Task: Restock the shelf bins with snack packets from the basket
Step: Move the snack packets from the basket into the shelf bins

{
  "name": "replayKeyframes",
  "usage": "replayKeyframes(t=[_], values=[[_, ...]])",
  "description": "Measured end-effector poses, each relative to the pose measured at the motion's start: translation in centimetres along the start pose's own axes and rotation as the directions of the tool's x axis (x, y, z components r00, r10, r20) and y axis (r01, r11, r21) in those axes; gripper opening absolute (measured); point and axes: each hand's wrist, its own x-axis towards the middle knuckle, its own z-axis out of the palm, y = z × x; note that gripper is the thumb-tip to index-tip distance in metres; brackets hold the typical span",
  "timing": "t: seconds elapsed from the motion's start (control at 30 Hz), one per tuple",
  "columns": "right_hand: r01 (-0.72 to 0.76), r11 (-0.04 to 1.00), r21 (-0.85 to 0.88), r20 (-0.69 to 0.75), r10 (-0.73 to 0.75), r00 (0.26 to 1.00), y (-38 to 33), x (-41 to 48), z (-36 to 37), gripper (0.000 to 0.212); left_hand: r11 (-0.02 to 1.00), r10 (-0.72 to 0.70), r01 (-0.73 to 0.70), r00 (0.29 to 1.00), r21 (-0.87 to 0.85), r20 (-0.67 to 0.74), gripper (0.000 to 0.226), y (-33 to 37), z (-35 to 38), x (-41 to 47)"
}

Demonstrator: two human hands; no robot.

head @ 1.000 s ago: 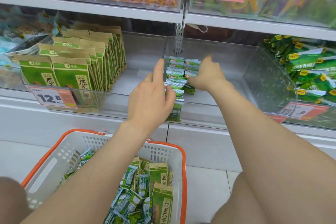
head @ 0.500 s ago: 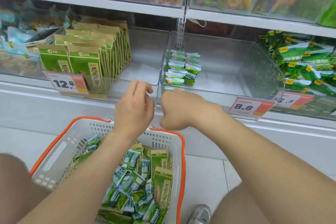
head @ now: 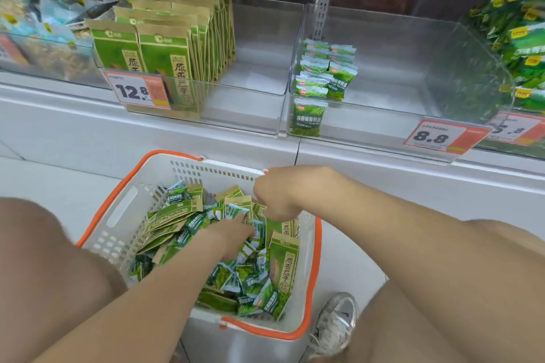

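Both hands, level with the bin fronts half a second earlier, are now reaching down into the white, orange-rimmed basket (head: 124,215) on the floor. Left hand (head: 233,233) is lying palm down on the heap of snack packets (head: 250,283). Its fingertips are buried among them, so whether it is gripping anything cannot be told. Right hand (head: 277,194) is hovering over the far right part of the basket with its fingers curled downward toward the heap; whether they are pinching a packet cannot be told either. One tall pouch (head: 284,262) is standing against the basket's right wall.

Above, the clear right-hand bin (head: 368,124) is holding a short row of small packets (head: 324,74) along its left wall, with a single packet (head: 308,118) standing upright against the front wall. Just beside it, the left-hand bin (head: 250,115) is holding upright pouches (head: 165,50). Price tags reading 12.8 (head: 137,91) and 8.8 (head: 442,137) are hanging on the bin fronts. One grey shoe (head: 336,321) is showing beside the basket.
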Motion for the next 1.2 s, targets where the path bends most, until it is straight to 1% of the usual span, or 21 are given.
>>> replayKeyframes(t=[0.03, 0.1, 0.3, 0.37, 0.4, 0.47, 0.53, 0.6, 0.63, 0.7, 0.73, 0.8, 0.83, 0.87, 0.9, 0.93, 0.97, 1.03, 1.07, 1.13, 1.2], values=[[0.01, 1.0, 0.001, -0.006, -0.01, 1.0, 0.0, 0.2, -0.1, 0.018, 1.0, -0.001, 0.0, 1.0, 0.025, 0.018, 0.084, 0.0, 0.5, 0.1], [0.029, 1.0, 0.004, -0.017, -0.029, 0.999, 0.1, 0.6, -0.3, 0.019, 0.998, -0.012, 0.01, 1.0, 0.058, 0.027, 0.082, 0.0, 1.3, 0.4], [0.046, 0.999, -0.006, -0.032, -0.046, 0.998, 0.1, 1.2, -0.7, 0.018, 1.0, 0.003, -0.005, 0.998, -0.022, -0.055, 0.037, -0.4, 1.6, 1.1], [0.047, 0.999, -0.009, -0.036, -0.048, 0.998, 0.2, 1.2, -0.8, 0.011, 0.995, 0.0, -0.007, 0.998, -0.1, -0.066, 0.029, -0.6, 1.4, 1.1], [0.05, 0.999, -0.01, -0.033, -0.05, 0.998, 0.3, 1.1, -0.9, 0.012, 0.986, -0.015, 0.001, 0.997, -0.166, -0.078, 0.024, -0.6, 1.2, 1.0], [0.047, 0.999, -0.008, -0.031, -0.047, 0.998, 0.5, 1.0, -1.1, 0.03, 0.95, -0.055, 0.013, 0.99, -0.312, -0.127, 0.019, -0.9, 0.1, 0.7], [0.044, 0.999, -0.001, -0.028, -0.044, 0.999, 0.9, 0.6, -1.5, 0.039, 0.889, -0.087, -0.009, 0.978, -0.457, -0.189, 0.02, -1.1, -1.7, 0.1], [0.047, 0.999, 0.011, -0.033, -0.047, 0.998, 1.6, 0.0, -2.0, 0.039, 0.757, -0.109, -0.089, 0.96, -0.648, -0.259, 0.014, -0.9, -4.0, -1.0], [0.048, 0.999, 0.017, -0.042, -0.047, 0.998, 2.0, -0.4, -2.4, 0.038, 0.648, -0.123, -0.14, 0.951, -0.749, -0.285, 0.015, -0.6, -5.3, -1.7], [0.045, 0.998, 0.031, -0.09, -0.042, 0.995, 3.1, -0.9, -2.9, 0.036, 0.372, -0.15, -0.223, 0.944, -0.901, -0.296, 0.018, -0.1, -7.6, -3.2], [0.046, 0.998, 0.04, -0.113, -0.041, 0.993, 3.7, -1.2, -3.1, 0.039, 0.23, -0.143, -0.243, 0.949, -0.942, -0.28, 0.017, 0.2, -8.7, -4.0], [0.036, 0.994, 0.099, -0.143, -0.021, 0.989, 4.8, -1.6, -3.2, 0.059, -0.033, -0.095, -0.255, 0.963, -0.966, -0.251, 0.021, 1.1, -10.8, -5.5], [0.041, 0.988, 0.15, -0.168, -0.016, 0.986, 5.3, -2.0, -3.2, 0.067, -0.139, -0.075, -0.254, 0.966, -0.957, -0.246, 0.023, 1.6, -11.7, -6.2], [0.064, 0.977, 0.202, -0.217, -0.019, 0.976, 5.7, -2.2, -3.3, 0.068, -0.216, -0.07, -0.258, 0.966, -0.942, -0.249, 0.023, 2.1, -12.4, -6.8], [0.092, 0.965, 0.247, -0.28, -0.02, 0.96, 6.0, -2.6, -3.5, 0.062, -0.259, -0.077, -0.265, 0.964, -0.929, -0.254, 0.022, 2.5, -13.0, -7.3], [0.116, 0.954, 0.275, -0.353, -0.012, 0.936, 6.4, -3.0, -3.7, 0.052, -0.267, -0.094, -0.276, 0.961, -0.923, -0.261, 0.022, 2.8, -13.5, -7.7], [0.128, 0.95, 0.286, -0.425, 0.006, 0.905, 6.9, -3.4, -3.9, 0.04, -0.241, -0.118, -0.291, 0.956, -0.926, -0.269, 0.026, 3.0, -13.9, -8.1], [0.124, 0.937, 0.326, -0.512, 0.065, 0.856, 8.0, -4.3, -4.5, 0.02, -0.095, -0.196, -0.341, 0.928, -0.935, -0.318, 0.035, 3.2, -14.4, -8.4], [0.129, 0.92, 0.369, -0.523, 0.091, 0.847, 8.5, -4.7, -4.7, 0.015, -0.025, -0.243, -0.386, 0.897, -0.922, -0.369, 0.036, 3.4, -14.7, -8.5], [0.142, 0.88, 0.454, -0.523, 0.135, 0.842, 9.3, -5.4, -4.8, 0.01, 0.037, -0.289, -0.514, 0.816, -0.857, -0.501, 0.031, 3.7, -15.3, -8.9], [0.152, 0.851, 0.504, -0.53, 0.165, 0.832, 9.9, -5.8, -4.7, 0.011, 0.07, -0.225, -0.611, 0.76, -0.789, -0.609, 0.021, 4.0, -15.5, -9.4]])
